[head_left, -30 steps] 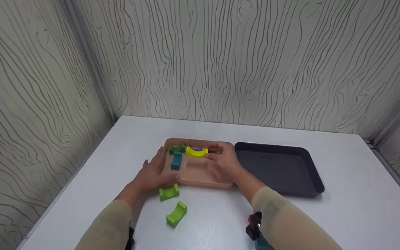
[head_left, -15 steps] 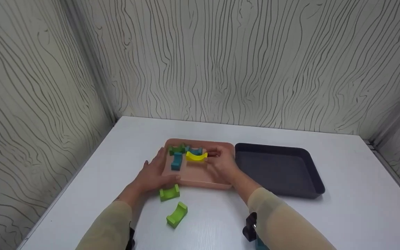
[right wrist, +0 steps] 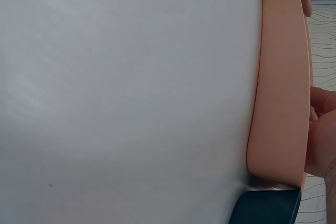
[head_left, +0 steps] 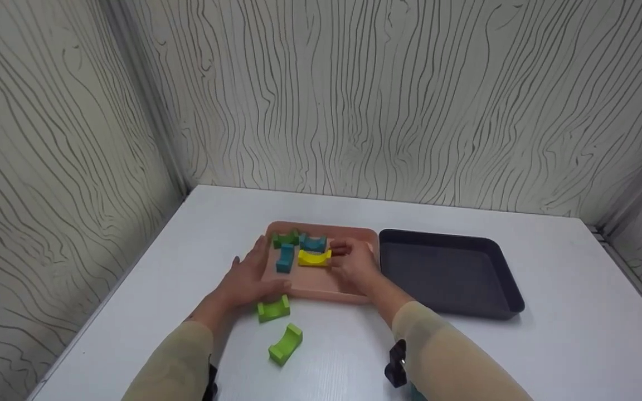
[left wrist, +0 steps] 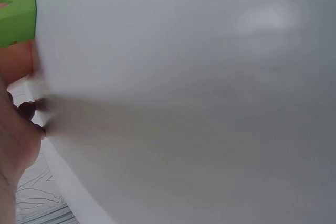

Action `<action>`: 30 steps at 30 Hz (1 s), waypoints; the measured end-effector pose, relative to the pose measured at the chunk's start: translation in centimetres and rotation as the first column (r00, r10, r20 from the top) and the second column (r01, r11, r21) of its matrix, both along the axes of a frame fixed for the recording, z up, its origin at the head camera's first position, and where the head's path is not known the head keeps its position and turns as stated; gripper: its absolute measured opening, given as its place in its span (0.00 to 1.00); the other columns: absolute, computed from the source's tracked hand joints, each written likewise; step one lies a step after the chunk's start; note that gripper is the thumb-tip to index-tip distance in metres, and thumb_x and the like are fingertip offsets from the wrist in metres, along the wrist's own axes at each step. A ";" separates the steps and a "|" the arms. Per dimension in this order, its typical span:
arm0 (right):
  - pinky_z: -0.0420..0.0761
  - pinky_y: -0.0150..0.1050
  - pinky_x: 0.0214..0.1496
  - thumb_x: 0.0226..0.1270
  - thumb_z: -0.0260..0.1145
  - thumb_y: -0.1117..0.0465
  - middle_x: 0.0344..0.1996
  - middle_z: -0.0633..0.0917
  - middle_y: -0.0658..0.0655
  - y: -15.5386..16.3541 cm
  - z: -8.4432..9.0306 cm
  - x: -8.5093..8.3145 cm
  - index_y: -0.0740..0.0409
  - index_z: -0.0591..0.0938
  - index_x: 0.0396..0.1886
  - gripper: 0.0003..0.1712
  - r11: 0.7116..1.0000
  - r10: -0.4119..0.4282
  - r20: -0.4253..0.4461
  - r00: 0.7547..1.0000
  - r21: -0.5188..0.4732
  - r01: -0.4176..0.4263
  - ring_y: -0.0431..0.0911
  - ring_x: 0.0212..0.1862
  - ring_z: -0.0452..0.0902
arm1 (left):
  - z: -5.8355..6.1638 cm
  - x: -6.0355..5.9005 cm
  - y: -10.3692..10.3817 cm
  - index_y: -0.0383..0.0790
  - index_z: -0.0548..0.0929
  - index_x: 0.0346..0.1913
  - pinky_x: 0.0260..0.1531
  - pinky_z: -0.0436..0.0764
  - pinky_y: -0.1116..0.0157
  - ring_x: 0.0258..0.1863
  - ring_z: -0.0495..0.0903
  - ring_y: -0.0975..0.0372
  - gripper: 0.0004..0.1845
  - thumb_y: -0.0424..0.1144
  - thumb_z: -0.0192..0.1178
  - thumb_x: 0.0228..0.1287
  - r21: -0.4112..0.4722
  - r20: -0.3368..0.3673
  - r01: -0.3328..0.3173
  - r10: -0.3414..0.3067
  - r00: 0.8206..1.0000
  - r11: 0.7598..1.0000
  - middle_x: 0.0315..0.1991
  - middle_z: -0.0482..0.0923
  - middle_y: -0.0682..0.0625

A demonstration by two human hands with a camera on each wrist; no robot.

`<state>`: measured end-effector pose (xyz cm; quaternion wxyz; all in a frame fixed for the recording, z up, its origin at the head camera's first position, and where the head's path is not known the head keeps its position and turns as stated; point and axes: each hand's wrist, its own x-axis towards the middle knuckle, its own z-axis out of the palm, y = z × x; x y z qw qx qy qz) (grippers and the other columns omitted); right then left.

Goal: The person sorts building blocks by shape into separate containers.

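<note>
The right hand [head_left: 354, 262] pinched a yellow arched block [head_left: 314, 257] lying inside the pink tray [head_left: 321, 287], just in front of a teal block [head_left: 313, 243]. The left hand [head_left: 248, 275], fingers spread, rested against the tray's left edge, with two green blocks [head_left: 273, 309] on the white table [head_left: 549, 345] near it.

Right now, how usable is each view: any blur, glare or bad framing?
Head view: sharp, evenly lit, soft shadows; both hands and the pink tray read clearly. Left wrist view: blurred, nearly all white table, a green block at the corner. Right wrist view: mostly table, only the tray's rim and a dark tray's corner.
</note>
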<state>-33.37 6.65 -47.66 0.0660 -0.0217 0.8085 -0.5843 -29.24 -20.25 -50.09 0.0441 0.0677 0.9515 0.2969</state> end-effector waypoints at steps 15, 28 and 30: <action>0.87 0.43 0.58 0.65 0.73 0.78 0.49 0.89 0.58 -0.6 -0.6 -0.5 0.64 0.85 0.58 0.22 0.999 0.033 -0.038 0.999 0.042 -0.031 0.50 0.51 0.87 | 0.1 -0.2 0.1 0.47 0.34 0.87 0.80 0.35 0.38 0.85 0.48 0.51 0.70 0.76 0.64 0.57 -0.007 -0.012 -0.001 0.001 1.000 1.000 0.87 0.45 0.47; 0.84 0.44 0.62 0.65 0.73 0.75 0.50 0.89 0.56 -0.5 -0.9 -0.7 0.60 0.87 0.57 0.21 0.997 0.037 -0.018 0.999 0.067 -0.036 0.50 0.52 0.86 | -0.1 -0.2 0.1 0.50 0.35 0.88 0.80 0.33 0.39 0.85 0.46 0.52 0.69 0.75 0.65 0.58 -0.003 0.009 -0.007 0.007 1.000 1.000 0.87 0.43 0.49; 0.84 0.45 0.62 0.65 0.73 0.75 0.51 0.89 0.56 -0.4 -1.0 -0.7 0.61 0.86 0.58 0.22 0.997 0.044 -0.019 0.999 0.063 -0.043 0.50 0.52 0.85 | -0.1 -0.2 0.1 0.50 0.35 0.88 0.80 0.33 0.39 0.85 0.46 0.52 0.69 0.75 0.65 0.58 -0.001 0.007 -0.005 0.005 1.000 1.000 0.87 0.43 0.49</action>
